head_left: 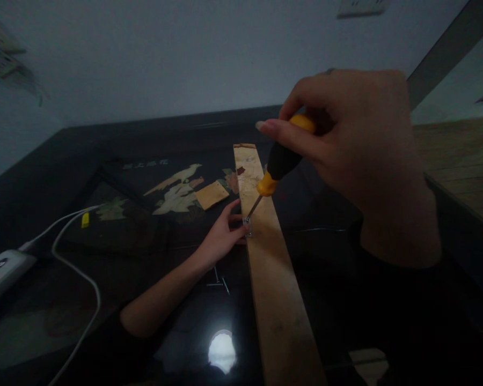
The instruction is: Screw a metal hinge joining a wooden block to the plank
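Observation:
A long wooden board (279,284) lies lengthwise on the dark glossy table (145,284). My right hand (338,128) is closed round the yellow and black handle of a screwdriver (284,161). The tool slants down to the left, its tip at a small metal bracket (247,228) on the board's left edge. My left hand (225,233) presses its fingers on that bracket and against the board's side. Several loose screws (217,281) lie left of the board, below my left hand.
A small square wood piece (211,195) lies left of the board, near leaf and bird shapes (177,185). At the far left are a white power strip (6,273), a white cable (90,281) and a yellow object (85,220). A wall (165,59) stands behind.

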The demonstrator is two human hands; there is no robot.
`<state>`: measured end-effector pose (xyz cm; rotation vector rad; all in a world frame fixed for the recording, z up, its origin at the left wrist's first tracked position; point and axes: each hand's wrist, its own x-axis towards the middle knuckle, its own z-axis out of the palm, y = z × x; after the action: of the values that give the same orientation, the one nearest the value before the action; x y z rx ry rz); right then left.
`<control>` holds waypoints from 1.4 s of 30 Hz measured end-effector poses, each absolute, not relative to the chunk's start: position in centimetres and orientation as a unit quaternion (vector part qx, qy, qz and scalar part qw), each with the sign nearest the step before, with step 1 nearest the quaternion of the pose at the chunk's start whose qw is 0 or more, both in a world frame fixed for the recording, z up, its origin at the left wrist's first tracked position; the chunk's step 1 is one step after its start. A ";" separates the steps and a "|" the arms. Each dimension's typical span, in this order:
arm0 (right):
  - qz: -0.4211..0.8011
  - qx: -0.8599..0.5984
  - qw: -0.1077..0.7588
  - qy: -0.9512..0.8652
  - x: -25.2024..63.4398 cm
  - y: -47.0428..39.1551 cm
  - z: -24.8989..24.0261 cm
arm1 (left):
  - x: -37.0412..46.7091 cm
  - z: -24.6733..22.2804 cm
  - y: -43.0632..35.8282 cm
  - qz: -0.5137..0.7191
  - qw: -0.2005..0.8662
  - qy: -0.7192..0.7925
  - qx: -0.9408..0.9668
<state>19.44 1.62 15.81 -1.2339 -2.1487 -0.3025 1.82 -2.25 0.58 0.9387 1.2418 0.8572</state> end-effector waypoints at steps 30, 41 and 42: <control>0.079 -0.339 0.250 -0.903 21.7 1.2 17.2 | 1.7 0.4 -2.1 0.374 0.627 0.546 0.410; -0.032 -0.468 0.282 -0.837 20.0 1.8 15.8 | 1.8 0.6 -2.2 0.374 0.631 0.543 0.410; -0.015 -0.441 0.278 -0.853 20.4 1.8 16.0 | 1.8 0.5 -2.2 0.375 0.632 0.541 0.409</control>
<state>20.37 1.83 16.04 -1.1833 -2.2907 -0.0398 1.78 -2.16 0.52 0.9351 1.2388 0.8574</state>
